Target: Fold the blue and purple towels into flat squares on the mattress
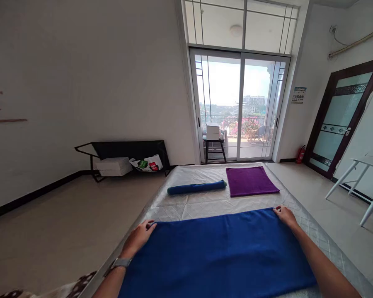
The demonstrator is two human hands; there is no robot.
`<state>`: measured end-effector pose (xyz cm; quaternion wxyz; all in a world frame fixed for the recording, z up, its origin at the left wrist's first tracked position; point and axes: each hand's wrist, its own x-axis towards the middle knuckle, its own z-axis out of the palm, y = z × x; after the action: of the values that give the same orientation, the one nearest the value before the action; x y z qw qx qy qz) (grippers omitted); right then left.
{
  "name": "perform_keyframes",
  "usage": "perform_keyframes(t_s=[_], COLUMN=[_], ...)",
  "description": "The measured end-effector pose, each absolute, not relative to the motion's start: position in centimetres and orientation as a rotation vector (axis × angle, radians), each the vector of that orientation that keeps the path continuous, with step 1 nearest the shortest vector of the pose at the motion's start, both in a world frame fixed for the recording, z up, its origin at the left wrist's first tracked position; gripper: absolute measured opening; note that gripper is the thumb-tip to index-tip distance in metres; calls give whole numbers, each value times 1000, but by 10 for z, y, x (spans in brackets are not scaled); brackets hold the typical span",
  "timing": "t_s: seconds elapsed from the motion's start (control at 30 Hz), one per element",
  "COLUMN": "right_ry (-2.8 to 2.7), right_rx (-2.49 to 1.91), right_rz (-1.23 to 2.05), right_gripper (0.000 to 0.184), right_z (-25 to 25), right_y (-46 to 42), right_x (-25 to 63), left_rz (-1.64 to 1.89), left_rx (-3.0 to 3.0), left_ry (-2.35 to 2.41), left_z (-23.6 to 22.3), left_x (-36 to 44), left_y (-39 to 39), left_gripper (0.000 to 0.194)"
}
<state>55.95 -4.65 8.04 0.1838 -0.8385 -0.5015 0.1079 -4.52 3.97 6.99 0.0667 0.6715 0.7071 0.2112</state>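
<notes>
The left hand [139,236] and right hand [285,215] each pinch a far corner of the blue towel [224,252], keeping it flat on the bed [205,205].

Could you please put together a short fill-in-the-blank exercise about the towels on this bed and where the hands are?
1. The left hand and right hand grip the far corners of the spread ____ towel.
2. The rolled towel lies to the ____ of the flat purple towel.
3. A watch sits on the ____ wrist.

Missing words: blue; left; left
</notes>
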Motion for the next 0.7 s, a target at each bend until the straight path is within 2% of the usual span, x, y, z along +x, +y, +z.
perform_keyframes(t_s=[0.13, 0.3, 0.47, 0.6, 0.7], right_ry=[-1401, -1355, -1351, -1398, -1678], right_rx=[-2362, -2364, -2380, -2439, -2256], right_rz=[294, 255, 176, -174, -319], right_gripper=[27, 27, 29, 34, 39], right_z=[73, 76, 77, 79, 80], right_y=[-47, -47, -55, -61, -60], right_x=[565, 572, 567, 544, 495], left_rz=[753, 847, 717, 619, 554], left_rx=[1982, 2094, 2333, 2533, 2640], left_ry=[2107, 2078, 2101, 2088, 2015], left_z=[53, 45, 43, 43, 38], left_x=[-48, -38, -28, -23, -13], left_y=[44, 46, 44, 37, 33], left_gripper=[32, 38, 41, 46, 46])
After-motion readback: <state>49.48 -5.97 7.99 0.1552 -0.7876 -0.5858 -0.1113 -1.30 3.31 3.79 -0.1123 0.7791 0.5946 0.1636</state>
